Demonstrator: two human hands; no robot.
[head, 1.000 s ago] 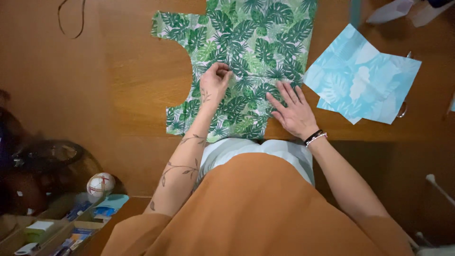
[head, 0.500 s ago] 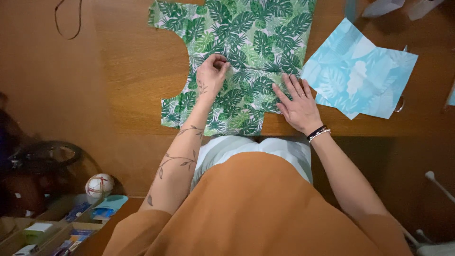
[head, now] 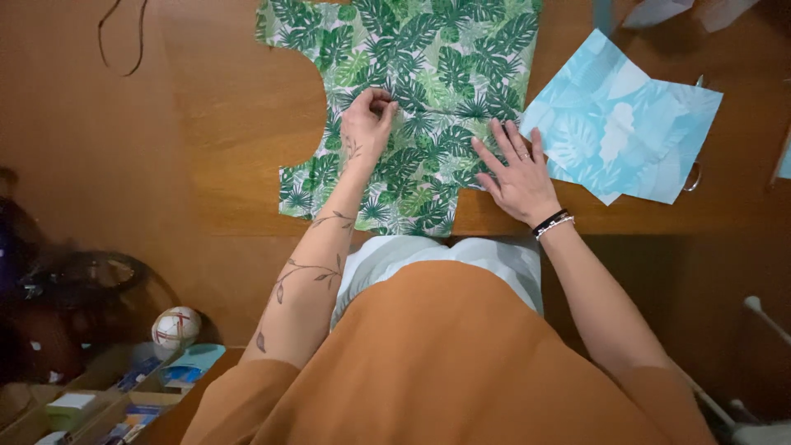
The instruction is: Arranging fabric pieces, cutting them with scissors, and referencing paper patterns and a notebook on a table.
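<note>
A wide wooden desk (head: pixel 206 132) of warm brown fills the upper part of the view, its near edge running just below the person's hands. Below that edge the room falls into shadow: a dark floor, and at the lower left an open drawer or tray (head: pixel 91 404) with small boxes and packets, beside which rests a white ball with red markings (head: pixel 175 327).

On the desk lies the largest piece, a green leaf-print fabric (head: pixel 412 74) cut with a curved notch on its left side; it spreads flat from the top of the view down to the desk's edge. Just to its right, touching or slightly overlapping it, lies a light blue leaf-print fabric piece (head: pixel 634 132). A thin dark cord (head: pixel 124 41) curls on the bare wood at the upper left, well apart from the cloth.

The left hand (head: pixel 368 119) sits on the green fabric with its fingers curled closed, pinching a small fold of the cloth. The right hand (head: pixel 519 173), a dark bracelet (head: pixel 550 222) at its wrist, lies flat with open, spread fingers, pressing the fabric's right edge against the desk.
</note>
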